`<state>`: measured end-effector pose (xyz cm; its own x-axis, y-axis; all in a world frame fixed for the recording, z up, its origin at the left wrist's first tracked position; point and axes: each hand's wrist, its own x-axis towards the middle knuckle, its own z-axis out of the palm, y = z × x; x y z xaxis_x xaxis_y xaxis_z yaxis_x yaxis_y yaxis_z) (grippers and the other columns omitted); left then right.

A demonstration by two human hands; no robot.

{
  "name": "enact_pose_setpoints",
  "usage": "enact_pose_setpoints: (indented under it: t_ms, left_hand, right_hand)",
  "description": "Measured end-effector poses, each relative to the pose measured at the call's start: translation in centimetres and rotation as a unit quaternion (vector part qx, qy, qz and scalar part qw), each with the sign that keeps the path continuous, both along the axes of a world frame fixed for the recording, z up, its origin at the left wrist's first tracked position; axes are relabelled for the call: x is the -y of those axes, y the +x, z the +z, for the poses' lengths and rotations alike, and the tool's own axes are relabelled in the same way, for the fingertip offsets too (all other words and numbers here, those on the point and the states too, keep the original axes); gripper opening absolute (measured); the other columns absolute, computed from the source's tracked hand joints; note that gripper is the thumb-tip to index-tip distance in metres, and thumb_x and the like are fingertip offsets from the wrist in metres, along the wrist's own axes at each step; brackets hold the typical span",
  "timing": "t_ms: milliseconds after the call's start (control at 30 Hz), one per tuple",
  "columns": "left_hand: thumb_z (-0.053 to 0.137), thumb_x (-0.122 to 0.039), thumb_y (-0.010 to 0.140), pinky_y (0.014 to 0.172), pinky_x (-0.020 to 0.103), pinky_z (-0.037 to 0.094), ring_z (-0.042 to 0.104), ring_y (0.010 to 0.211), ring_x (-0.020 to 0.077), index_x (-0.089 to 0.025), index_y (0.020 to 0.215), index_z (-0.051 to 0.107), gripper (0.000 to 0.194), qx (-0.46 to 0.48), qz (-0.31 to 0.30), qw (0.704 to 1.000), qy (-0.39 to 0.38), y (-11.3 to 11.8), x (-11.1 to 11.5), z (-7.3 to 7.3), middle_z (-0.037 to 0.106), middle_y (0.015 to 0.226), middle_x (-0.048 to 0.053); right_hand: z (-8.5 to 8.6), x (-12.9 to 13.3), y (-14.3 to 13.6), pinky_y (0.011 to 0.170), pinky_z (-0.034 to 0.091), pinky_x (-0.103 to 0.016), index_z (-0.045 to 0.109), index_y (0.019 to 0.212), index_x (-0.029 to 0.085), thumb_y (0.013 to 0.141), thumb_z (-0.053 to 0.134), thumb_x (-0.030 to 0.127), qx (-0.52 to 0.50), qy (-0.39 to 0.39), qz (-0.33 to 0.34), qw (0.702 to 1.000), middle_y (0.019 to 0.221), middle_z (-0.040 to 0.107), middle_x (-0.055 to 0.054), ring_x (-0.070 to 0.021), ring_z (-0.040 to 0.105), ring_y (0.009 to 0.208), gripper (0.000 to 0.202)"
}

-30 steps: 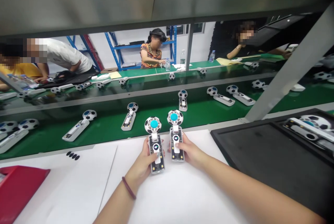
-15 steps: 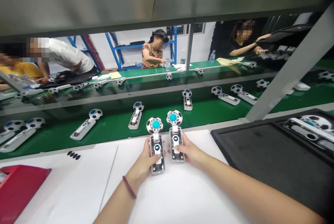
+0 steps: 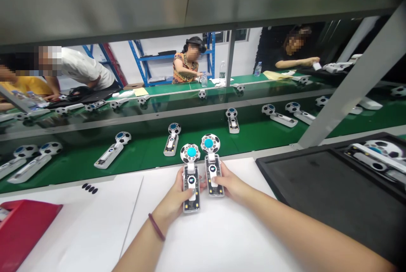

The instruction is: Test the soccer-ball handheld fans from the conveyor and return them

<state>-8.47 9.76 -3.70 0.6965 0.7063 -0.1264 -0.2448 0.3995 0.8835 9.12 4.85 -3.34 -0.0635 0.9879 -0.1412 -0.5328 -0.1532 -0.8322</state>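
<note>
My left hand [image 3: 175,196] is closed around a handheld fan [image 3: 190,168] with a football-patterned round head and blue centre. Its clear body shows circuitry and a small lit round display, with my thumb on the white strip below. In my right hand [image 3: 231,182] is a matching fan [image 3: 211,157], gripped the same way, thumb below its display. Both fans stand side by side, heads away from me, above the white work surface [image 3: 215,238]. My fingers behind the bodies are mostly hidden.
Similar fans [image 3: 171,143] lie along the green conveyor belt [image 3: 203,147] ahead. At right is a black tray [image 3: 304,187] with a fan at its far end; at left, a red bin [image 3: 31,229] and several black ovals [image 3: 89,188]. A slanted metal post [image 3: 352,77] rises at right. Co-workers sit opposite.
Fans on the near belt have shifted right, while those on the far belt have moved slightly left. The co-worker at far right now holds out a small white item. My hands barely moved.
</note>
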Motion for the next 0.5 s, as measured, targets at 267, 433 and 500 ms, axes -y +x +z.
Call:
enact_pose_setpoints:
  t_ms: [267,433,500]
  left_hand:
    - [0.074,-0.026,0.062,0.088,0.039,0.042,0.058,0.092,0.0229,-0.024,0.113,0.035,0.065,0.018,0.039,0.999,0.0,0.3,1.4,1.7,0.054,0.105,0.007]
    - [0.072,-0.029,0.065,0.087,0.041,0.044,0.057,0.095,0.0247,-0.028,0.109,0.043,0.053,0.054,0.037,0.995,0.08,0.2,2.7,5.0,0.053,0.105,0.004]
    - [0.071,-0.03,0.066,0.082,0.041,0.047,0.058,0.091,0.0251,-0.028,0.107,0.048,0.047,0.051,0.04,0.991,0.116,-0.6,2.9,7.2,0.054,0.104,0.004]
  right_hand:
    - [1.6,1.3,0.6,0.074,0.046,-0.034,0.045,0.101,0.021,0.067,0.062,0.018,-0.039,0.03,0.035,0.998,0.088,0.059,-0.002,-0.018,0.06,0.081,0.038]
    - [4.7,2.8,1.0,0.08,0.045,-0.039,0.052,0.099,0.02,0.065,0.067,0.022,-0.043,0.064,0.04,0.996,0.093,0.058,-0.005,-0.0189,0.057,0.087,0.037]
    - [6.9,3.6,1.5,0.083,0.044,-0.045,0.054,0.1,0.022,0.062,0.07,0.031,-0.061,0.069,0.045,0.995,0.095,0.059,-0.006,-0.0217,0.057,0.092,0.042]
